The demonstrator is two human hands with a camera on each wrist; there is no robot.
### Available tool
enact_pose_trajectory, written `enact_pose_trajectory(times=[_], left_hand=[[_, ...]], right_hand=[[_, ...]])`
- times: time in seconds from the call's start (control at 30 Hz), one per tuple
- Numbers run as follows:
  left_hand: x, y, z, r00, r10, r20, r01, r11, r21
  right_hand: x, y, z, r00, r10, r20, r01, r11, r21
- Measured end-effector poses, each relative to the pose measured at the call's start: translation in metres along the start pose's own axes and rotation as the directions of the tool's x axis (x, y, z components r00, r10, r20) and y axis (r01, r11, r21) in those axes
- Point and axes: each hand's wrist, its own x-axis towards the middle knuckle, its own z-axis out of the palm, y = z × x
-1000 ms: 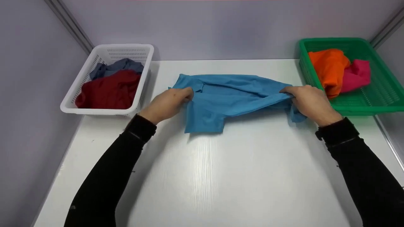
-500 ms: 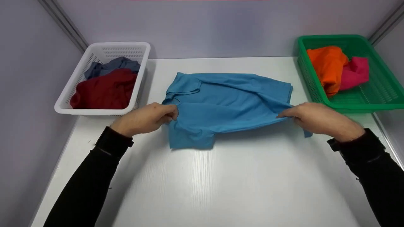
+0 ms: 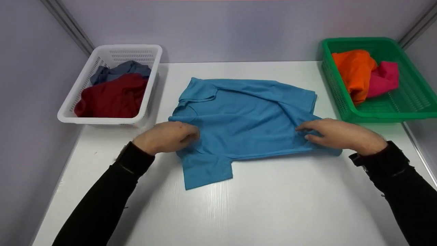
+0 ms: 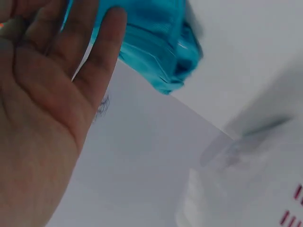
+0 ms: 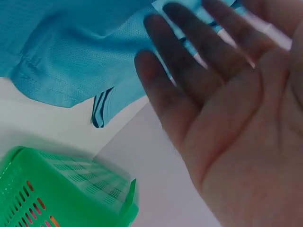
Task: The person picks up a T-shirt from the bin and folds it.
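Observation:
A blue T-shirt (image 3: pixel 245 126) lies spread on the white table, its collar at the left and one sleeve (image 3: pixel 207 171) pointing toward me. Wrinkles cross its middle, and the far side is partly folded over. My left hand (image 3: pixel 167 136) hovers at the collar end, fingers loosely bent with no cloth in them; the left wrist view shows them extended near the fabric (image 4: pixel 151 47). Over the hem end, my right hand (image 3: pixel 341 134) has its fingers spread above the cloth. In the right wrist view these fingers (image 5: pixel 158 85) are straight and free of the shirt.
At the back left stands a white basket (image 3: pixel 65 119) holding dark red (image 3: pixel 112 97) and grey-blue cloth (image 3: pixel 121 71). A green basket (image 3: pixel 392 118) at the back right contains orange (image 3: pixel 355 71) and pink cloth (image 3: pixel 385 78). Walls rise behind and beside the table (image 3: pixel 259 212).
Both hands drew the shirt's near edge toward me and lowered it flat onto the table. Their fingers then let go of the cloth; the near sleeve now lies closer to me.

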Motion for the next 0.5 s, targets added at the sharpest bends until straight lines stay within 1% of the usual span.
enact_pose_trajectory(times=[0.07, 0.13, 0.23, 0.33, 0.43, 0.5], left_hand=[[0.01, 0.008, 0.005, 1.0, -0.007, -0.007, 0.007, 1.0, 0.01], [0.019, 0.016, 0.013, 1.0, -0.014, 0.011, 0.013, 1.0, 0.013], [0.03, 0.027, 0.025, 0.999, 0.017, 0.045, -0.017, 1.0, 0.002], [0.035, 0.034, 0.034, 0.996, 0.046, 0.076, -0.047, 0.999, 0.019], [0.037, 0.037, 0.038, 0.996, 0.049, 0.079, -0.052, 0.998, 0.039], [0.036, 0.036, 0.039, 0.996, 0.043, 0.079, -0.046, 0.998, 0.044]], right_hand=[[0.005, 0.001, 0.0, 0.999, 0.002, -0.035, -0.003, 1.0, -0.009], [0.01, 0.001, 0.003, 0.998, -0.019, -0.06, 0.018, 1.0, -0.02], [0.017, 0.0, 0.01, 0.994, -0.056, -0.092, 0.055, 0.998, -0.005], [0.022, -0.001, 0.017, 0.989, -0.098, -0.11, 0.099, 0.995, 0.002], [0.026, 0.0, 0.02, 0.991, -0.08, -0.107, 0.081, 0.997, 0.005], [0.029, 0.003, 0.02, 0.994, -0.041, -0.103, 0.041, 0.999, -0.002]])
